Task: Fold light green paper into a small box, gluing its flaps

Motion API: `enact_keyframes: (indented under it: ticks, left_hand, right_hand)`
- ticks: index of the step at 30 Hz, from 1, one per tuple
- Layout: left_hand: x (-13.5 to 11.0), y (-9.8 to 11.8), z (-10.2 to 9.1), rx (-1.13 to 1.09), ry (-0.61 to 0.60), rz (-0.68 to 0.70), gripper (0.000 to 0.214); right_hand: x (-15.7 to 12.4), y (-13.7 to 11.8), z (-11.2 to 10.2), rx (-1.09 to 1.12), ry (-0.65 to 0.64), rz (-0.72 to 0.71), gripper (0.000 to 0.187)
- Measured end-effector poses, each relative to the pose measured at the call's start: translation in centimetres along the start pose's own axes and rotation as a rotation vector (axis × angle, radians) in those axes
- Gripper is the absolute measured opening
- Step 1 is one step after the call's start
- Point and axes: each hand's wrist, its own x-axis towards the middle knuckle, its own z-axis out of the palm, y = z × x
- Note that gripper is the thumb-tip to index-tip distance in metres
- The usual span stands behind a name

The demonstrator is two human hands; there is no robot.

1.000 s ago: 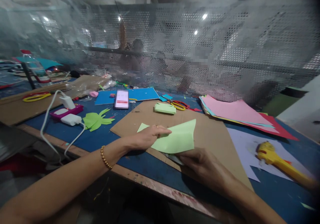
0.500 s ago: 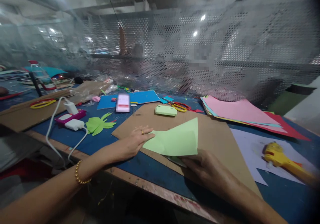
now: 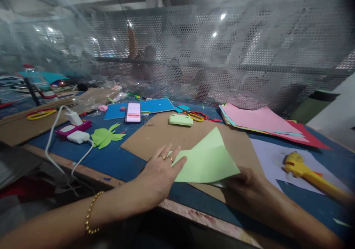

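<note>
A sheet of light green paper [image 3: 206, 160] slants up over a brown cardboard sheet near the front of the table. My right hand [image 3: 246, 182] grips its lower right corner, with the fingertips partly hidden behind and under the paper. On the paper's left end rests my left hand [image 3: 163, 171], fingers stretched out and apart, the thumb lying over the paper's face. Two rings and a gold bead bracelet show on this hand and wrist. Beyond the paper, a folded light green paper piece [image 3: 181, 120] lies on the cardboard [image 3: 155, 136].
Scissors [image 3: 195, 116] and a phone [image 3: 133, 112] lie behind. At right are stacked coloured papers [image 3: 257, 119] and a yellow glue gun [image 3: 302, 167] on lilac paper. Left stand a purple power strip [image 3: 73, 129] with white chargers and green paper leaves [image 3: 107, 136]. A perforated screen [image 3: 188, 53] rises behind.
The green paper and both hands have shifted right and toward me. My left hand's fingers have spread more. The paper's right corner is now lower, its upper edge more pointed.
</note>
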Motion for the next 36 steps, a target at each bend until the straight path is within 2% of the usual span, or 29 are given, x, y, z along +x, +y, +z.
enact_keyframes:
  ticks: [2, 4, 8, 12, 16, 27, 33, 36]
  left_hand:
    - [0.7, -1.3, -0.7, -0.031, -0.001, 0.125, 0.058]
    - [1.3, -2.7, -1.3, -0.124, -0.084, 0.211, 0.051]
    - [1.7, -4.3, -1.8, -0.299, -0.23, 0.223, 0.046]
    - [1.7, -4.3, -1.6, -0.319, -0.245, 0.2, 0.047]
    - [1.5, -4.2, -1.3, -0.305, -0.2, 0.22, 0.051]
    - [1.3, -4.0, -1.8, -0.271, -0.197, 0.234, 0.054]
    - [1.3, -4.5, -2.0, -0.306, -0.25, 0.269, 0.049]
    - [1.2, -4.6, -2.0, -0.28, -0.248, 0.286, 0.054]
  right_hand:
    - [0.0, -0.1, 0.2, 0.009, 0.014, 0.001, 0.034]
    - [0.0, -0.1, 0.4, 0.005, 0.016, 0.024, 0.038]
    - [0.1, 0.0, 0.3, 0.026, -0.054, 0.062, 0.045]
    - [0.4, 0.2, 0.2, 0.008, -0.062, 0.04, 0.045]
    - [0.6, 0.2, 0.4, -0.06, -0.076, 0.006, 0.041]
    - [-0.2, -0.2, -0.3, -0.059, -0.19, 0.081, 0.039]
    - [0.1, -0.1, -0.5, -0.109, -0.176, 0.047, 0.037]
    - [0.4, -0.3, -0.1, -0.136, -0.115, 0.038, 0.039]
